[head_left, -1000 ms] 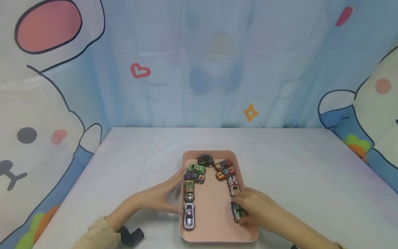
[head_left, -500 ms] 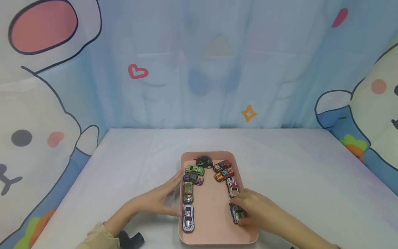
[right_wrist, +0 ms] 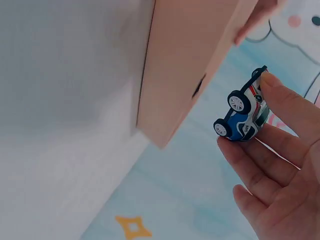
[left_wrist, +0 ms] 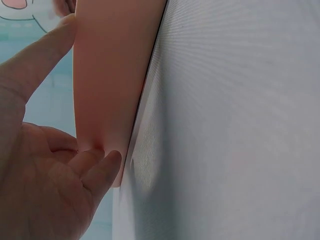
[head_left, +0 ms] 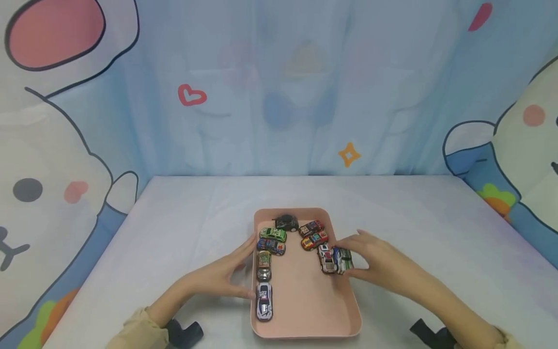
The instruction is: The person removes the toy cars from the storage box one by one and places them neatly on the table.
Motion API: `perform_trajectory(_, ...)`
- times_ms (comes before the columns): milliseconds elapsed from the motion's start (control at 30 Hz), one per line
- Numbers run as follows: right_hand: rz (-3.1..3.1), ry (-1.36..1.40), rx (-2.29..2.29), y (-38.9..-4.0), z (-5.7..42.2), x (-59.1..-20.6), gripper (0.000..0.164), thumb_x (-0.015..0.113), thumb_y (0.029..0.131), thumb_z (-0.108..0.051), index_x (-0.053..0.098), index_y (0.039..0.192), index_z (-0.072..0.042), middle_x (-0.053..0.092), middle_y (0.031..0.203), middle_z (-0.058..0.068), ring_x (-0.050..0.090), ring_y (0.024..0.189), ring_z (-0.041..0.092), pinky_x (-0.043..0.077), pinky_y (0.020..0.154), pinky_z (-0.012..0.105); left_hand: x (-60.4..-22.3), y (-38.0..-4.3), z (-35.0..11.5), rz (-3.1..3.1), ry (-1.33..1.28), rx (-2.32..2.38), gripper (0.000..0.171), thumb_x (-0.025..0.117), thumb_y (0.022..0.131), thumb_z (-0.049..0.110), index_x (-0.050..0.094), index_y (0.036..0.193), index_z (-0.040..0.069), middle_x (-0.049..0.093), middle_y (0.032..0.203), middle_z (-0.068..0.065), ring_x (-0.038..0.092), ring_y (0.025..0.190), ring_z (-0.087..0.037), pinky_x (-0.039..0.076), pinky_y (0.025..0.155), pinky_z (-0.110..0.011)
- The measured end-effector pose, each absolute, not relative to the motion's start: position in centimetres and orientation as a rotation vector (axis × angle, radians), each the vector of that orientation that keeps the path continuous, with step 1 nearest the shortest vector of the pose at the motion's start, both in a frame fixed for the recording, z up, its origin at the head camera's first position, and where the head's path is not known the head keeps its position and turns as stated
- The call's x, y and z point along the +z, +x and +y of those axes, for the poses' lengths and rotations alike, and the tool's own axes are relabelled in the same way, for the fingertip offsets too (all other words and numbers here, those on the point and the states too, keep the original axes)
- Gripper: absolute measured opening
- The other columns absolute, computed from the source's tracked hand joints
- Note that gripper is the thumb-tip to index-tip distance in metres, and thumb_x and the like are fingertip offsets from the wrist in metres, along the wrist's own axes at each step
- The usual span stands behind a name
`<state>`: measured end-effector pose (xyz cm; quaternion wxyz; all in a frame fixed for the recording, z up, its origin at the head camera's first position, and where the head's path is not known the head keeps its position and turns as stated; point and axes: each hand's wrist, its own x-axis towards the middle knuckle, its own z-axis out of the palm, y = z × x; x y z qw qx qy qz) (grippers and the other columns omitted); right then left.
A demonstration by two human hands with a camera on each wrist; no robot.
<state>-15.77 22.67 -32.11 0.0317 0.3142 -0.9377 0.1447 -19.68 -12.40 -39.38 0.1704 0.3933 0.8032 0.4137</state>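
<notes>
Pinched between the thumb and fingers of my right hand (head_left: 385,259) is a toy car (right_wrist: 249,111) with a white, blue and green body. In the right wrist view it is held up off the tray, its wheels facing the tray's side. The head view has it over the right rim, beside a white and red toy car (head_left: 326,258). My left hand (head_left: 218,280) touches the left side of the pink tray (head_left: 305,305) with spread fingers; its thumb lies near a white and purple toy car (head_left: 264,301). Fingertips rest against the outer tray wall (left_wrist: 112,75) in the left wrist view.
Along the tray's left side are a green car (head_left: 273,234), a blue car (head_left: 271,246) and an orange-green car (head_left: 263,265). A black car (head_left: 286,223) sits at the far end, near two red cars. A white cloth (head_left: 187,213) covers the table before a printed curtain (head_left: 283,97).
My right hand has lifted the white, blue and green toy car from the tray's near right and carried it away from me, over the right rim. The left hand stays at the tray.
</notes>
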Motion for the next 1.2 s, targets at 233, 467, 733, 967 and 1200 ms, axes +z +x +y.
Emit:
perform_trajectory(233,-2.937,0.823,0.410,-17.8,25.6,-32.1,0.053,0.082,0.070,-0.013,0.062,0.116,0.004,0.064,0.107,0.014,0.059,0.100,0.033,0.052,0.081,0.047,-39.3,-19.7,-12.5,2.271,1.123,1.181,0.114,0.080,0.074,0.033,-0.001,0.150,0.008,-0.011,0.154,-0.005,0.005,0.139,-0.018,0.030,0.105,-0.033)
perform_trajectory(467,-3.039,0.791,0.460,-18.4,26.7,-34.1,0.052,0.082,0.071,-0.012,0.061,0.115,0.006,0.064,0.109,0.016,0.058,0.102,0.035,0.050,0.084,0.049,-39.5,-19.9,-12.5,2.257,1.128,1.204,0.114,0.080,0.074,0.032,-0.002,0.150,0.009,-0.012,0.155,-0.005,0.002,0.139,-0.018,0.029,0.105,-0.034)
perform_trajectory(733,-3.113,0.853,0.398,-17.4,25.8,-35.1,0.052,0.083,0.070,-0.016,0.063,0.113,0.004,0.064,0.108,0.015,0.058,0.101,0.034,0.050,0.084,0.047,-39.6,-20.0,-12.5,2.236,1.131,1.220,0.115,0.080,0.074,0.030,-0.003,0.150,0.010,-0.013,0.155,-0.005,0.002,0.139,-0.017,0.029,0.105,-0.032)
perform_trajectory(967,-3.156,0.868,0.420,-17.0,25.2,-35.6,0.050,0.083,0.069,-0.019,0.064,0.111,0.002,0.065,0.105,0.012,0.060,0.099,0.030,0.051,0.083,0.044,-39.3,-19.8,-12.5,2.231,1.118,1.229,0.115,0.080,0.074,0.028,-0.003,0.150,0.010,-0.013,0.154,-0.006,0.003,0.139,-0.017,0.028,0.105,-0.032)
perform_trajectory(1200,-3.160,0.858,0.359,-16.6,24.7,-36.0,0.051,0.084,0.067,-0.018,0.064,0.111,0.002,0.064,0.104,0.011,0.060,0.098,0.030,0.052,0.082,0.043,-39.3,-19.9,-12.5,2.232,1.096,1.220,0.115,0.081,0.073,0.028,-0.003,0.150,0.011,-0.013,0.154,-0.005,0.003,0.138,-0.017,0.028,0.105,-0.031)
